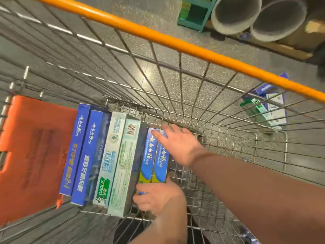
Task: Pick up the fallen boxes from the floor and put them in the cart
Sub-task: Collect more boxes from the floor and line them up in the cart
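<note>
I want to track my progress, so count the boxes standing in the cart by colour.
Dark blue boxes: 2
Pale green and white boxes: 2
Blue and yellow boxes: 2, if the seam means two separate boxes
Total in the cart: 6

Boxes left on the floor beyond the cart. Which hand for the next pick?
Right, probably: the right hand lies flat on the blue box, on the side of the floor boxes; the left hand grips that box's near end.
</note>
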A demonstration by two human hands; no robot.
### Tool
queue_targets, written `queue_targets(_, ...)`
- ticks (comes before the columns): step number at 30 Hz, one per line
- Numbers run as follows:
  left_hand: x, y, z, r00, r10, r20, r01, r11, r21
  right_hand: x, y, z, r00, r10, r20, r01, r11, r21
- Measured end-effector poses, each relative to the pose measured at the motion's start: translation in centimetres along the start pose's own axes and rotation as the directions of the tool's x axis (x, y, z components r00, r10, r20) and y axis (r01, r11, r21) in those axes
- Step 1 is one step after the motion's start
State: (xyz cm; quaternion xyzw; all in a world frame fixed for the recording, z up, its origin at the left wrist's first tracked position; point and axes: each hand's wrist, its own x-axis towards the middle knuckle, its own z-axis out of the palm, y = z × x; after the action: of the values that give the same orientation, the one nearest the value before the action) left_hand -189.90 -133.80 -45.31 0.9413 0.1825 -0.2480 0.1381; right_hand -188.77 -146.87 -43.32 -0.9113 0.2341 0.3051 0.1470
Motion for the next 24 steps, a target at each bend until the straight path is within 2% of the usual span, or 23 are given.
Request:
queue_targets(6, 0.4, -1.0, -1.0, 0.995, 0.079, 0.055, -0.086, 0.986, 0.143, -0.3, -0.4, 0.0, 0.999, -0.001, -0.054, 0.0, 1.0, -0.025)
queue_targets(10, 0.0, 0.9, -4.4, 0.975, 0.105, 0.196, -0.151, 0.959, 0.24, -1.9, -1.6, -2.1, 0.998, -0.004, -0.058, 0.003, 1.0, -0.012)
queue_targets(12, -0.6, 2.2, -6.9, 0.941, 0.159, 0.3, -0.237, 0.94, 0.247, -3.7, -2.0, -4.2, 0.998, 0.012, -0.064, -0.011, 1.0, 0.021)
queue_targets(15, -1.9, 3.8, -11.6, 0.851, 0.284, 0.442, -0.418, 0.875, 0.244, -7.5, -2.5, -8.2, 0.994, 0.065, -0.089, -0.057, 0.995, 0.085)
queue_targets(18, -3.5, 5.3, -17.1, 0.711, 0.45, 0.54, -0.659, 0.694, 0.288, -12.2, -3.1, -11.9, 0.984, 0.124, -0.128, -0.107, 0.985, 0.132)
queue_targets(21, -5.2, 6.5, -22.6, 0.51, 0.582, 0.633, -0.86, 0.362, 0.361, -17.9, -4.1, -15.1, 0.968, 0.213, -0.133, -0.188, 0.966, 0.177)
queue_targets(24, -6.9, 7.2, -27.3, 0.285, 0.635, 0.718, -0.934, 0.016, 0.357, -24.1, -5.7, -17.2, 0.932, 0.339, -0.13, -0.306, 0.926, 0.223)
